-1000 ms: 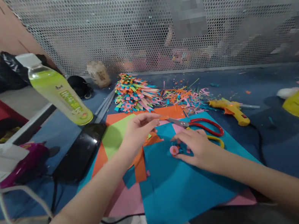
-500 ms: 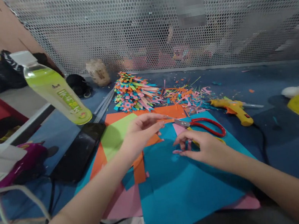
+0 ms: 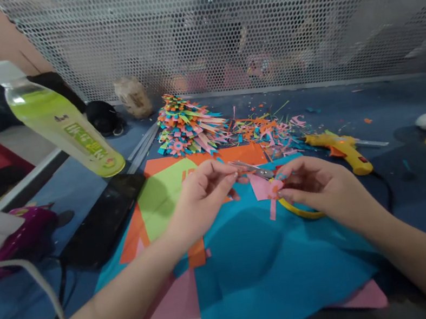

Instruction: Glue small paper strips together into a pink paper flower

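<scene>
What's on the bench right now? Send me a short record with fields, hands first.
Left hand: pinching a small orange piece
Right hand: holding a pink flower
Scissors: between the hands, partly hidden by the right
Blue sheet: below the hands
Paper tree: beyond the hands
Scraps: right of the tree
Glue gun: right of the scraps
Bottle: left of the tree, capped
Black slab: left of the coloured sheets

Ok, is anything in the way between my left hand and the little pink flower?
Nothing visible blocks the straight path from your left hand to the pink flower in your right hand. The scissors lie just beyond that gap, and a pink paper piece lies under it.
</scene>
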Demonstrator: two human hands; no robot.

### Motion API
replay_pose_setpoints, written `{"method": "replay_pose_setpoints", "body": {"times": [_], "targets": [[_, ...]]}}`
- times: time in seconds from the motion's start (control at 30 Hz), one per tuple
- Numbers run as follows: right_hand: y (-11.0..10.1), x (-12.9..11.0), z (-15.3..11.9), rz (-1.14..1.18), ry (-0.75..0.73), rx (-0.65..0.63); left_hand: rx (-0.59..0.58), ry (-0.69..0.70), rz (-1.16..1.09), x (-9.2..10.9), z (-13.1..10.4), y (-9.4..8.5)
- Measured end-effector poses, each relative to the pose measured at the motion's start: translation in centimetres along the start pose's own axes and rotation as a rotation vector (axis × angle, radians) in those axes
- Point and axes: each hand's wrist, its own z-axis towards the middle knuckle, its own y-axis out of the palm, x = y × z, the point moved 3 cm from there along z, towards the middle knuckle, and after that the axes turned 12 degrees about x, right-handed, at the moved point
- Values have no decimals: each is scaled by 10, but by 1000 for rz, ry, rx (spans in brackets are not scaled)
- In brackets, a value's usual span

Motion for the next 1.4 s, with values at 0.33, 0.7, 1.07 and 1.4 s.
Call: {"method": "replay_pose_setpoints", "body": {"times": [0.33, 0.7, 1.07, 1.4], "targets": [[0, 1, -9, -88, -158, 39, -46, 22, -53, -2, -12, 7], [2, 1, -12, -88, -183, -2, -50, -58, -43, 0, -19, 7], [2, 1, -14, -167, -193, 8, -62, -77, -36, 1, -21, 8], [1, 4, -14, -181, -176, 1, -87, -80, -5, 1, -21, 8]]}}
